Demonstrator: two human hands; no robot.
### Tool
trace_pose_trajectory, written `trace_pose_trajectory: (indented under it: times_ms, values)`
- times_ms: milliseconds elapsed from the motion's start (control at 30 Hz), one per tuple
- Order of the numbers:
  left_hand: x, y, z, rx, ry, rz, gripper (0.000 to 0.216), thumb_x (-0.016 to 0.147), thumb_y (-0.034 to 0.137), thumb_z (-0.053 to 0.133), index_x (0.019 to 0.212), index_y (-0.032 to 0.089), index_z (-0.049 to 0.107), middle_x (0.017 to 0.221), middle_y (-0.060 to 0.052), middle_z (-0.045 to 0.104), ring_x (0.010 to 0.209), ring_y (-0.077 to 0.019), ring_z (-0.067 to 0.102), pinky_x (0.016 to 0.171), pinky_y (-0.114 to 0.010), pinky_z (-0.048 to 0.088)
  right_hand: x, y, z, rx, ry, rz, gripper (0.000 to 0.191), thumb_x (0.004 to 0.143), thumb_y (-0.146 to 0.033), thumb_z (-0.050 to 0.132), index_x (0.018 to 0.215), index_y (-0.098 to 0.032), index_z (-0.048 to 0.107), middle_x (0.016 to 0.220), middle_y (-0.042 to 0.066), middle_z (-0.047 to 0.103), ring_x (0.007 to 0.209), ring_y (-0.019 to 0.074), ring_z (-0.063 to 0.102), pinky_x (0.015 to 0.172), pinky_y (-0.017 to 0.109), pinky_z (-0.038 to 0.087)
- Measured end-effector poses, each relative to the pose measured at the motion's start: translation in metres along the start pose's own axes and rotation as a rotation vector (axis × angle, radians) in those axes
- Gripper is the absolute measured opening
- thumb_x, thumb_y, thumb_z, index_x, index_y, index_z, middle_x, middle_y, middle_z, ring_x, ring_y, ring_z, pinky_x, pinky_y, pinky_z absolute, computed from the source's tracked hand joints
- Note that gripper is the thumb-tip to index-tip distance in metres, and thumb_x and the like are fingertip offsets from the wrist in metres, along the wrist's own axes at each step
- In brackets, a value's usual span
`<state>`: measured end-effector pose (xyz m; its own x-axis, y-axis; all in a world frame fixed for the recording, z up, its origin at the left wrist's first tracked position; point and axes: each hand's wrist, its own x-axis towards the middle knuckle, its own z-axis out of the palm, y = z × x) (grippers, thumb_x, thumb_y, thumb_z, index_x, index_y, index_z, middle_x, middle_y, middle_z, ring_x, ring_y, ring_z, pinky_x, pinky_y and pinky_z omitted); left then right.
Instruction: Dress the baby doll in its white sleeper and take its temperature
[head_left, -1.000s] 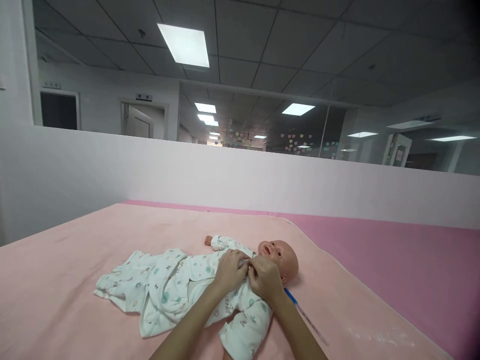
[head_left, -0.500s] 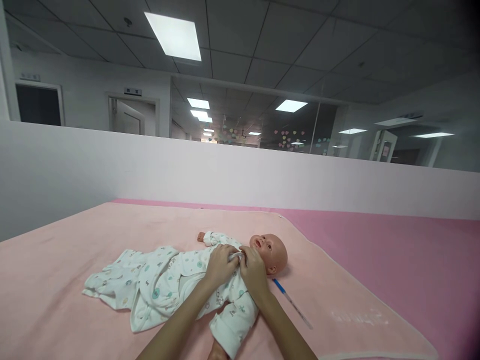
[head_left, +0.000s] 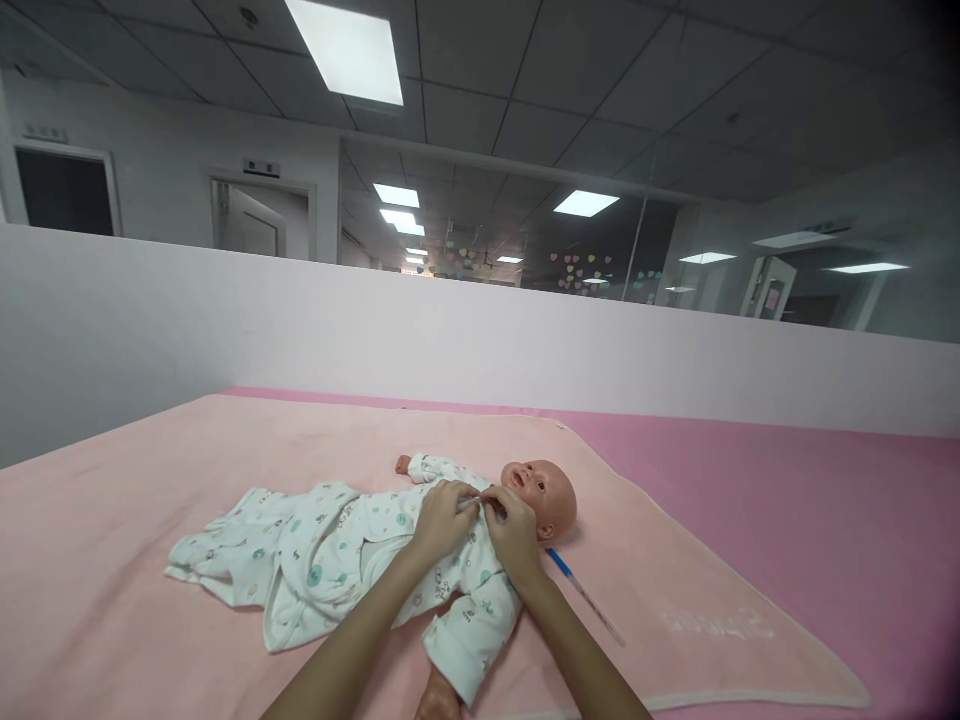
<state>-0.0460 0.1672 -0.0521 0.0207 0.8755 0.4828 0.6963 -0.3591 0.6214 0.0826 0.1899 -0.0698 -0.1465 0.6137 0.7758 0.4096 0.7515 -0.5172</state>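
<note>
Left hand (head_left: pixel 437 517) sits on the doll's (head_left: pixel 541 494) chest, fingers curled and pinching the onesie (head_left: pixel 337 555) fabric at the collar, just under the chin. Doll lies on its back across a pale pink blanket (head_left: pixel 150 470), head to the right, legs end of the onesie trailing left and lying flat and loose. One small doll hand (head_left: pixel 403 464) pokes out of the far sleeve, above the person's left hand; the near sleeve (head_left: pixel 465 640) hangs toward the camera between the two forearms. Right hand (head_left: pixel 514 533) touches the left at the collar, fingers also closed on the same bit of fabric, knuckles right beside the doll's cheek. Just right of that wrist, a thin pen-like stick with a blue end (head_left: pixel 583 594) lies on the blanket, near the doll's head, angled down to the right. Blanket edge runs diagonally further right, with a darker pink sheet (head_left: pixel 787 500) under it. White partition (head_left: pixel 450 340) runs along the back.
</note>
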Motion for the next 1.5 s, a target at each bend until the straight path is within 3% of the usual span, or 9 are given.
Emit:
trace_pose_trajectory:
  times_ms: [167,500,800,1067,1500]
  values:
    - [0.0010,0.0008,-0.0015,0.017,-0.011,-0.007,0.024,0.076,0.029,0.044,0.088,0.021,0.063,0.094,-0.002,0.064,0.092,-0.0183,0.052,0.081,-0.030,0.037,0.0016,0.0019,-0.0001,0.067,-0.030,0.026,0.015,0.072,-0.010,0.047,0.075,-0.018,0.059,0.075,0.002,0.062,0.072,0.0144,0.056,0.067,0.025,0.045]
    - [0.0018,-0.0018,-0.0004,-0.015,-0.005,0.005,0.024,0.075,0.026,0.045,0.090,0.022,0.064,0.094,-0.002,0.065,0.091,-0.0182,0.053,0.081,-0.030,0.038,0.0010,0.0021,0.0014,-0.032,-0.032,0.041,0.015,0.077,-0.016,0.046,0.080,-0.018,0.060,0.078,0.004,0.064,0.074,0.0167,0.058,0.070,0.028,0.045]
    - [0.0027,0.0010,-0.0050,-0.266,0.056,-0.051,0.015,0.069,0.018,0.048,0.080,0.019,0.059,0.081,-0.001,0.065,0.078,-0.0132,0.058,0.074,-0.024,0.043,0.0015,-0.0029,0.0006,0.012,-0.019,0.020,0.025,0.071,-0.009,0.043,0.086,-0.019,0.060,0.084,0.004,0.064,0.078,0.0161,0.059,0.073,0.029,0.048]
    - [0.0017,0.0002,-0.0032,-0.194,0.038,0.065,0.026,0.070,0.014,0.044,0.076,0.022,0.068,0.082,-0.001,0.066,0.081,-0.0141,0.057,0.079,-0.026,0.042,0.0017,-0.0040,0.0010,0.083,-0.028,0.045,0.036,0.067,-0.006,0.042,0.096,-0.018,0.057,0.089,0.005,0.062,0.080,0.0162,0.058,0.074,0.030,0.050]
    - [0.0016,-0.0032,0.0010,-0.090,0.041,0.058,0.029,0.072,0.015,0.043,0.086,0.024,0.067,0.085,-0.001,0.065,0.085,-0.0148,0.055,0.082,-0.028,0.041,0.0029,-0.0034,0.0002,0.154,-0.038,0.070,0.037,0.066,-0.005,0.042,0.097,-0.018,0.057,0.091,0.004,0.059,0.080,0.0149,0.056,0.075,0.030,0.049]
